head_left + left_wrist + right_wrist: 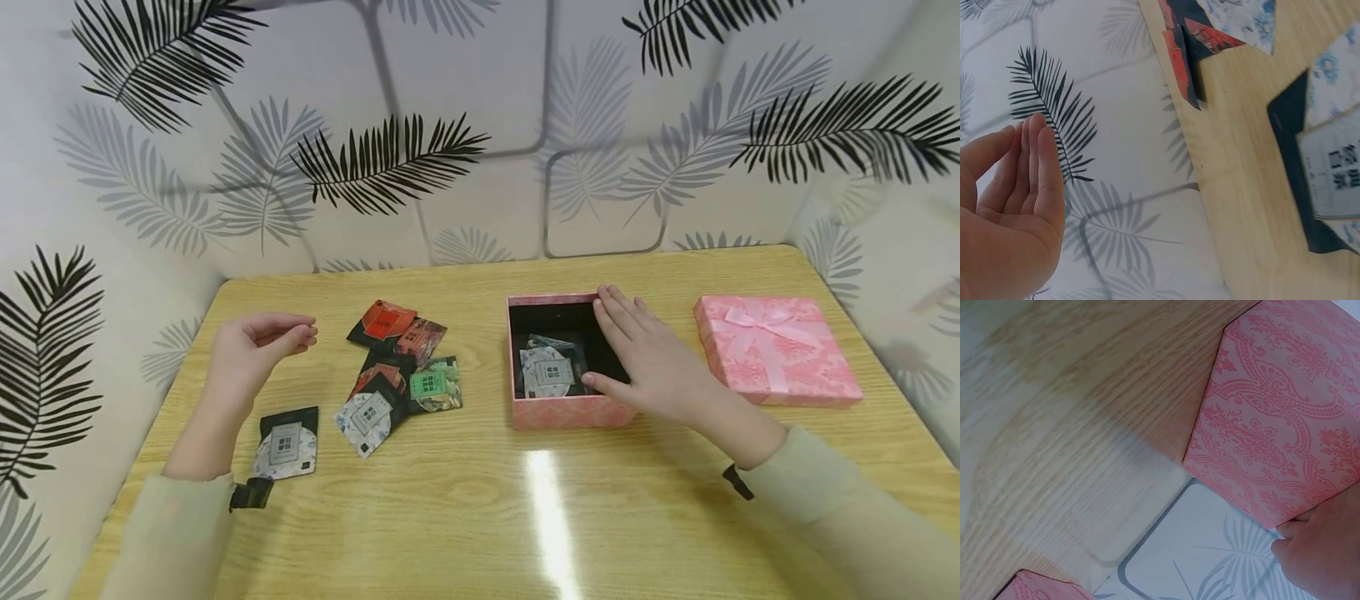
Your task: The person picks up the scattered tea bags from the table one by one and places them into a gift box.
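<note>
My left hand (258, 350) hovers over the left side of the table, its fingers loosely bent and holding nothing. Below it lies a white and black sachet (287, 444), seen large at the right of the left wrist view. My right hand (660, 367) rests across the right rim of a pink patterned box (573, 414), fingers extended and thumb over the front edge. Inside the box's black interior sit white and dark sachets (551, 373). In the right wrist view, the fingertips (1291, 531) touch the box's edge; its outer wall fills the upper right.
Between hand and box lies a loose pile of sachets, with a red one (384, 323) at the back, a green one (431, 385) at the right and a white one (366, 419) in front. The bow-topped pink lid (783, 350) lies right of the box. Leaf-patterned fabric (480, 200) stands behind the table.
</note>
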Demonstrator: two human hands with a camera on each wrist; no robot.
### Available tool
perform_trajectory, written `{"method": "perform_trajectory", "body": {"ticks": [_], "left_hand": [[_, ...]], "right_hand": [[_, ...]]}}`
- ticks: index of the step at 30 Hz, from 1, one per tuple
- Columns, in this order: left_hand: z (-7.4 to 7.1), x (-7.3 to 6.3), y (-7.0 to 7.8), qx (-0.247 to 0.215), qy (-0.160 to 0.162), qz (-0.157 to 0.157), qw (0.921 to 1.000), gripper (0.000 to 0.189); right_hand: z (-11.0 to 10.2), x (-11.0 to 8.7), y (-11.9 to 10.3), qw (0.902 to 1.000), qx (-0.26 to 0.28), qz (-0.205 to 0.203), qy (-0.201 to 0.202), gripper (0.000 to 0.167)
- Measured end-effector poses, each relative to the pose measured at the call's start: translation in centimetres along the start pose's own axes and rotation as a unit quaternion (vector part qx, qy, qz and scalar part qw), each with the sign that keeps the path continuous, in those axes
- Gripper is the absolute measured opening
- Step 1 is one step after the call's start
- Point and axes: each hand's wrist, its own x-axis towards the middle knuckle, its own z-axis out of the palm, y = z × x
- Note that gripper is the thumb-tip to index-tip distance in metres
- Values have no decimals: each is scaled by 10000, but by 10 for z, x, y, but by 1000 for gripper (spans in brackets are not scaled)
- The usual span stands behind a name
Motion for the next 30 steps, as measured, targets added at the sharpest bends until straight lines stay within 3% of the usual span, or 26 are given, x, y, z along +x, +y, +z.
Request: {"method": "perform_trajectory", "body": {"ticks": [4,9,18,24,30], "left_hand": [[-5,-7,-9,-167,92,-183,9997,32],[-12,-15,-21,-478,266,-382,9978,13],[-25,-28,-47,-837,492,-560,9937,13],[-31,-34,-63,-566,673,-958,9915,13],[-35,-40,-76,77,768,-1344,9879,19]], "right_hand": [[0,0,0,10000,-4,9,-25,99],[1,0,0,10000,-6,6,-37,99],[-1,-1,0,10000,48,40,-71,98],[-2,-2,0,9999,40,68,-86,99],[0,-1,1,10000,8,39,-41,99]]}}
